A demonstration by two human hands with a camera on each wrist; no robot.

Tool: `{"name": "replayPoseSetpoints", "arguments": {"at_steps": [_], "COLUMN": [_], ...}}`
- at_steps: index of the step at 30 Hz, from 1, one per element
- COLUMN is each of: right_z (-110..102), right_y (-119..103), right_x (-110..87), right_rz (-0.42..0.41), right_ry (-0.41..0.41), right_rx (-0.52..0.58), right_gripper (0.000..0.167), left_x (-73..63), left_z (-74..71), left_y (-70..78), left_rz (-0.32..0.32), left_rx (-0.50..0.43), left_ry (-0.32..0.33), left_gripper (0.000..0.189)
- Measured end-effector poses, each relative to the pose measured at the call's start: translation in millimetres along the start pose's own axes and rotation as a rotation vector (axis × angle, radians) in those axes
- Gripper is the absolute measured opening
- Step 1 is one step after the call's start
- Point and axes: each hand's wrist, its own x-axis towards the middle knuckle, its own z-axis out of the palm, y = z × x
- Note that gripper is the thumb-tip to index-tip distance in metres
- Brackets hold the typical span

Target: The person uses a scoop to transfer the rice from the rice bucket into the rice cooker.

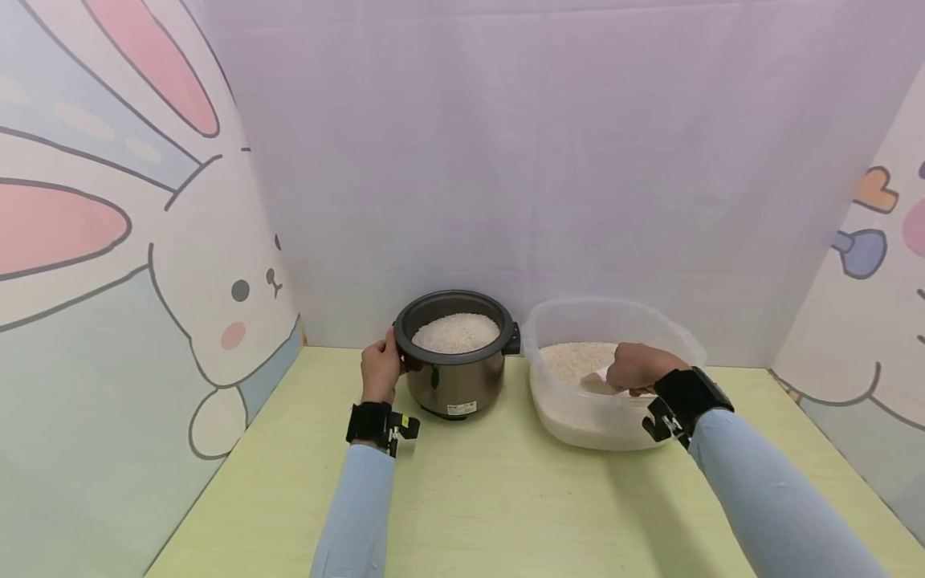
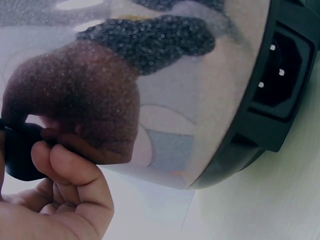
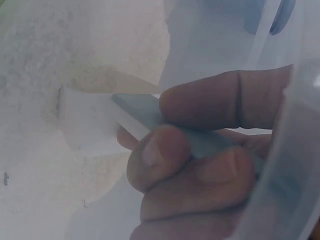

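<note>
A dark, shiny rice cooker [image 1: 455, 381] stands lidless near the back wall, with white rice [image 1: 457, 333] heaped inside. My left hand [image 1: 381, 371] grips the black side handle [image 2: 22, 152] of the cooker, fingers curled under it in the left wrist view. To the right is a translucent plastic tub [image 1: 600, 425] of rice [image 1: 574, 359]. My right hand [image 1: 641, 368] reaches over its front rim and holds a white scoop [image 3: 90, 122] by the handle. The scoop's flat head lies at the rice surface; its front edge is blurred.
Both containers stand on a pale yellow-green table [image 1: 477, 506], backed by a lilac cloth [image 1: 506, 160]. A cartoon-rabbit panel [image 1: 195, 321] rises along the left side. Another printed panel [image 1: 860, 321] bounds the right. A black power socket [image 2: 280, 70] sits low on the cooker.
</note>
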Motion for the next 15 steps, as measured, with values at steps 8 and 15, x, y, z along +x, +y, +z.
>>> {"name": "replayPoseSetpoints", "arguments": {"at_steps": [8, 15], "right_z": [5.8, 9.2], "right_y": [1.2, 1.6], "right_x": [6.2, 10.1], "right_rz": [-0.001, -0.07], "right_ry": [-0.001, -0.009], "right_rx": [0.081, 0.06], "right_gripper": [0.043, 0.044], "left_x": [-1.0, 0.6], "left_z": [0.9, 2.0], "left_y": [0.5, -0.4], "left_rz": [0.007, 0.004], "left_rx": [-0.007, -0.005], "left_ry": [0.003, 0.005], "left_gripper": [0.048, 0.049]}}
